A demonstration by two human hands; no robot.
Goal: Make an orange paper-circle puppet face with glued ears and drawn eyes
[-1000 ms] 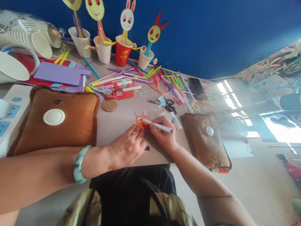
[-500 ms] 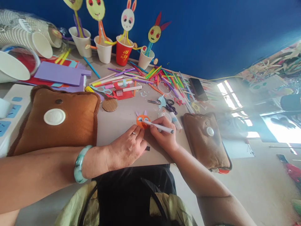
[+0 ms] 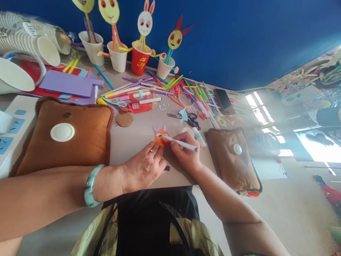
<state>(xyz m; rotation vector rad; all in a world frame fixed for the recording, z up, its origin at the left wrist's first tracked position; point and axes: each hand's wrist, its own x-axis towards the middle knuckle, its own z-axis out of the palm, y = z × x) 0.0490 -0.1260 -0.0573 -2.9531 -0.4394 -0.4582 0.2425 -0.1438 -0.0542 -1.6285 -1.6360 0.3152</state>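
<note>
On the table in front of me lies a round orange paper face (image 3: 158,140) with drawn eyes and small purple ears. Bent over its lower edge, the fingers of my left hand (image 3: 145,163) are pressed together and hold the paper down. A white marker (image 3: 186,145) with a dark end is pinched in my right hand (image 3: 188,153). Its tip is over the drawn eyes; whether it touches the paper I cannot tell. Beside my left hand lies a small black piece (image 3: 167,168), partly covered. Scissors (image 3: 193,121) with dark handles lie beyond my right hand, under a light blue paper scrap (image 3: 183,115).
Brown cushion-like warmers flank the hands, one at left (image 3: 77,142), one at right (image 3: 234,160). Loose coloured sticks (image 3: 170,85) spread along the back. Behind them stand several paper cups, one red (image 3: 140,58), holding paper-faced figures. A brown disc (image 3: 124,119) and a phone (image 3: 224,101) lie around.
The marker's tip shifts slightly over the eyes of the orange face. My left hand stays in place, and the other things on the table have not moved.
</note>
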